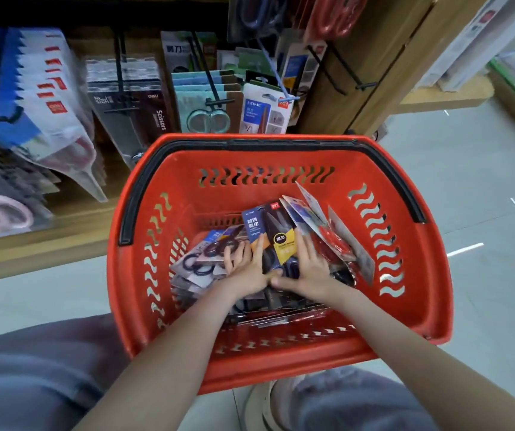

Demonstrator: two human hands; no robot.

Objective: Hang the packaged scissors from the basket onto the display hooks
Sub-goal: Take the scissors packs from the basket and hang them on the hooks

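A red plastic basket (411,309) stands on the floor in front of me with several packaged scissors inside. Both hands reach into it. My left hand (243,269) and my right hand (306,269) together hold an upright pack of dark-blue scissors with a yellow-and-black card (278,231), fingers at either side, thumbs meeting below it. Packs with black-handled scissors (200,259) lie to the left of my hands, red-handled packs (330,237) lean at the right. Above the basket, black display hooks (209,79) on a wooden board carry hanging scissor packs.
An empty black hook (343,70) juts from the wooden panel at the upper right. Blue-and-white packs (42,98) and dark scissor cards (132,104) hang at the left. My knees and a shoe (268,405) sit below the basket on the grey tiled floor.
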